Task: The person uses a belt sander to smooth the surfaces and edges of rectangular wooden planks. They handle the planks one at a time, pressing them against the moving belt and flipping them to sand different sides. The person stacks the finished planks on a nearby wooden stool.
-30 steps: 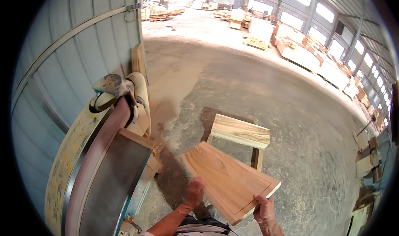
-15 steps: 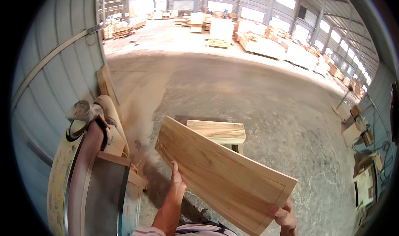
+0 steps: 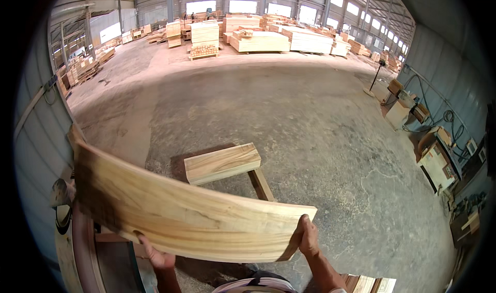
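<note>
A wide, pale wooden board (image 3: pixel 191 210) is held up in front of me, slanting down from the upper left to the right. My left hand (image 3: pixel 157 254) grips its lower edge left of the middle, thumb on the near face and the other fingers hidden behind. At the right end, my right hand (image 3: pixel 309 236) is closed on the edge with the thumb on top. The board's left end reaches over a belt sander (image 3: pixel 85 257) and covers part of it. Beyond the board, a small stack of wooden boards (image 3: pixel 223 163) rests on a low wooden support (image 3: pixel 262 184).
Several more wooden pieces (image 3: pixel 367 284) lie by my right forearm. A metal wall (image 3: pixel 33 91) rises on the left. Machines and a pale box (image 3: pixel 398 113) line the right wall with cables. Stacked lumber (image 3: pixel 258 40) stands far across the concrete floor (image 3: pixel 330 138).
My view has turned right. The board has swung left and its face has tipped up toward me. My right hand now grips the end edge; both hands keep their hold.
</note>
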A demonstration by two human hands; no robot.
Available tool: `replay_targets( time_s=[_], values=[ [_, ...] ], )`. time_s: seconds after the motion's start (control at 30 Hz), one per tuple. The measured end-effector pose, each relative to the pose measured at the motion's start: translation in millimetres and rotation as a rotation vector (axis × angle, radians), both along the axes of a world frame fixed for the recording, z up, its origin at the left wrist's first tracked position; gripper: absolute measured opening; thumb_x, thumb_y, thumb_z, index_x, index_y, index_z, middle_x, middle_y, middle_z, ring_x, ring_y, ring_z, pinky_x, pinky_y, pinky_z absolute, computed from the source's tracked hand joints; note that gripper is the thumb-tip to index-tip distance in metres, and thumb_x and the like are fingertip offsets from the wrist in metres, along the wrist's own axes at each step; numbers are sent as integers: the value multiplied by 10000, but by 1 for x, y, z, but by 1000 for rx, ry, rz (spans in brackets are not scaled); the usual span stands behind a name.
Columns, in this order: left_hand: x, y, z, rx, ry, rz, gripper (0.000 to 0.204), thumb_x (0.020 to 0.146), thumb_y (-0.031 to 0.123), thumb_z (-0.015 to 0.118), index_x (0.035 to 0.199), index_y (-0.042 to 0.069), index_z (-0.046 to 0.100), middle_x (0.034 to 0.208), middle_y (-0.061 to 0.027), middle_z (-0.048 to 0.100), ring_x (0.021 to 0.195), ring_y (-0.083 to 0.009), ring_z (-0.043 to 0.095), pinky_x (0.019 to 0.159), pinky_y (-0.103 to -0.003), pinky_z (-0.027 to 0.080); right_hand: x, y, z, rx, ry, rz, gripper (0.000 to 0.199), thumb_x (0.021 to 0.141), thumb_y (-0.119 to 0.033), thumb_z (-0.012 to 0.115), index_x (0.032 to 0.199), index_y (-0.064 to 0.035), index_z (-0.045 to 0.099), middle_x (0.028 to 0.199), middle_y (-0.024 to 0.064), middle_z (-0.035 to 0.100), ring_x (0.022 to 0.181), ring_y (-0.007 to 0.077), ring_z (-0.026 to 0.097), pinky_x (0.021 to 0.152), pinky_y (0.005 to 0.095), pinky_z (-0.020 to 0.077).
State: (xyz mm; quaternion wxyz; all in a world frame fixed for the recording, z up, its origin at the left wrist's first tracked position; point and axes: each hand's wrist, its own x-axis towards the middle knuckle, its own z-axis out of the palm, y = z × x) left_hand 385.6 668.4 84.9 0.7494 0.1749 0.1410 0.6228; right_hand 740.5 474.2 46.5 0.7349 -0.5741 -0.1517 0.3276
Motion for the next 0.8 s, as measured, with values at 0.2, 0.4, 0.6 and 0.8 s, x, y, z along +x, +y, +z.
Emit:
replay_targets(
  time_s=[0.2,0.4,0.6,0.8],
  values=[
    [-34,-31,-29,-152,270,238,710,879,588,461,1405,133,316,1396,-60,384,1233,-272,393,1021,-449,345,-8,22,12,-248,-22,31,446,929,-454,481,788,-47,596,747,-22,540,679,69,464,588,241,403],
    [-57,-54,-68,-271,195,136,611,881,504,520,1349,128,408,1338,-74,462,1223,-256,426,1000,-446,376,-1,48,-5,-214,-215,194,412,966,-397,406,752,-81,562,640,-44,496,597,61,425,503,242,333],
    [-57,-85,-69,-349,195,295,674,836,463,618,1348,82,401,1349,-71,461,1228,-256,430,1040,-430,332,0,68,-11,-160,-25,373,492,939,-409,495,1074,59,569,1035,88,589,957,149,523,866,287,405],
    [-67,-124,-69,-538,169,448,733,777,447,699,1342,88,402,1352,-66,459,1244,-265,414,1049,-443,322,-27,87,2,-150,-78,577,537,958,-423,437,1152,70,526,1095,96,564,1002,154,510,898,290,390]
  ],
)
